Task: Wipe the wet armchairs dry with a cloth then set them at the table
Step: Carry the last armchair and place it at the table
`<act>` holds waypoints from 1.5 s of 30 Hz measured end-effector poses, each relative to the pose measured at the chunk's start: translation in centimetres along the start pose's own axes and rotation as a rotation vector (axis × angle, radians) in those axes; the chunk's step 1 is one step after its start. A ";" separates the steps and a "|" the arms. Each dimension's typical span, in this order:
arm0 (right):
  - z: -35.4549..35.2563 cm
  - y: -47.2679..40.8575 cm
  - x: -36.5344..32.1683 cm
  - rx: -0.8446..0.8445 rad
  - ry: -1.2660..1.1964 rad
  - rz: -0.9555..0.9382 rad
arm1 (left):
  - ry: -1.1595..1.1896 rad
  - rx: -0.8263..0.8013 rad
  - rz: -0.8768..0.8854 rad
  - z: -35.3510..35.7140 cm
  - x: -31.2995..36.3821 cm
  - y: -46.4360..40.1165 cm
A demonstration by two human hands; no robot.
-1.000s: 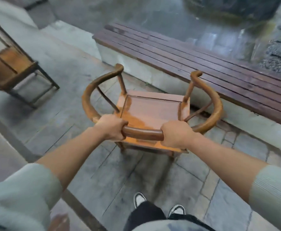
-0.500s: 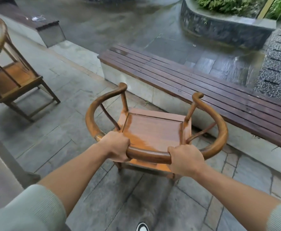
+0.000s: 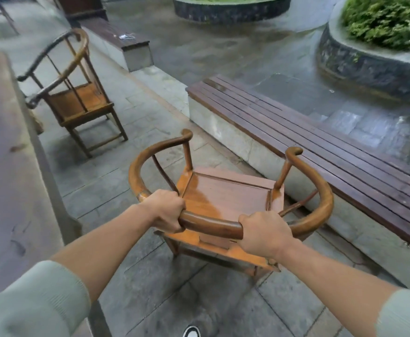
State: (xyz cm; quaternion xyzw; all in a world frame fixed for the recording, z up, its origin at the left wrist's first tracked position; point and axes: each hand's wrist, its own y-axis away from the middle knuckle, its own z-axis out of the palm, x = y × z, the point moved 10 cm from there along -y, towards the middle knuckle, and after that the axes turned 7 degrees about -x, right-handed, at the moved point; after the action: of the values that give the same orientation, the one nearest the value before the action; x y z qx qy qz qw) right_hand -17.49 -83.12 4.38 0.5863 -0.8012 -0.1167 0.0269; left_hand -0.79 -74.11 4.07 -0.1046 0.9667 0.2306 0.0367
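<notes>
A wooden armchair with a curved horseshoe rail stands in front of me, its seat facing away toward the bench. My left hand grips the back rail on the left. My right hand grips the same rail on the right. The chair looks tilted, its seat glossy. A second armchair of the same kind stands on the paving at the upper left. The dark table edge runs along the left side. No cloth is in sight.
A long slatted wooden bench on a white base stands close beyond the held chair. Another bench lies further back. Stone planters with green shrubs border wet paving at the upper right. My shoe shows at the bottom.
The view has lifted and swung left, so the second armchair and table edge now show more fully. Both hands keep their grip on the rail, and the chair sits a little further from the bench.
</notes>
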 end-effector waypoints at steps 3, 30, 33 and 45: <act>-0.5 0.4 0.7 0.021 0.086 -0.090 | 0.065 -0.032 -0.063 0.1 1.5 1.9; -6.9 -21.4 18.6 0.116 0.346 -0.947 | 0.467 -0.081 -0.828 -6.1 3.2 -12.5; -8.5 -24.0 19.6 0.192 0.335 -1.092 | 0.516 -0.058 -0.946 -7.3 4.8 -14.1; -9.5 -30.8 17.2 0.057 0.319 -1.548 | 0.622 -0.132 -1.327 -7.9 4.6 -16.5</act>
State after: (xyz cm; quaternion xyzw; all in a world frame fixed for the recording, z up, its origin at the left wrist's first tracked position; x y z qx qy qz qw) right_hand 7.59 -109.65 5.28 0.9872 -0.1546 0.0039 0.0377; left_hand -1.88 -92.90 3.35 -0.7301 0.6500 0.1774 -0.1137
